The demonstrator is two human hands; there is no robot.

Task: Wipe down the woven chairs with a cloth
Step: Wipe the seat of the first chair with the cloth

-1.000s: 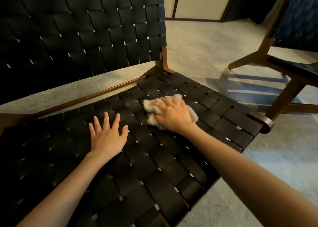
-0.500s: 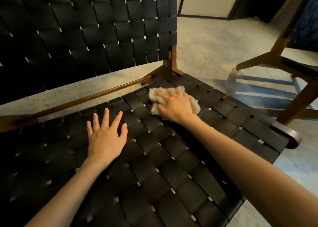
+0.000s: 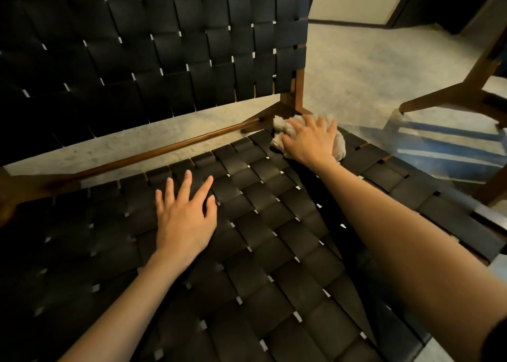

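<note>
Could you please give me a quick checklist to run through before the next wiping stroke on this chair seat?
1. Cloth under the right hand, fingers curved over it: ok.
2. Cloth touching the seat at its rear right corner: ok.
3. Left hand flat on the seat, apart from the cloth: ok.
4. Room to stroke forward across the seat: ok.
5. Room to push further back: not ok, the backrest post stands right beside the cloth.
6. Dirt left on the seat: cannot tell.

Left hand (image 3: 185,219) lies flat for me, palm down, fingers straight and spread, left forearm (image 3: 118,301) coming in from below, while my right arm (image 3: 397,224) stretches far forward, right hand (image 3: 311,139) cupped over the cloth (image 3: 279,126), fingers curled round it.
</note>
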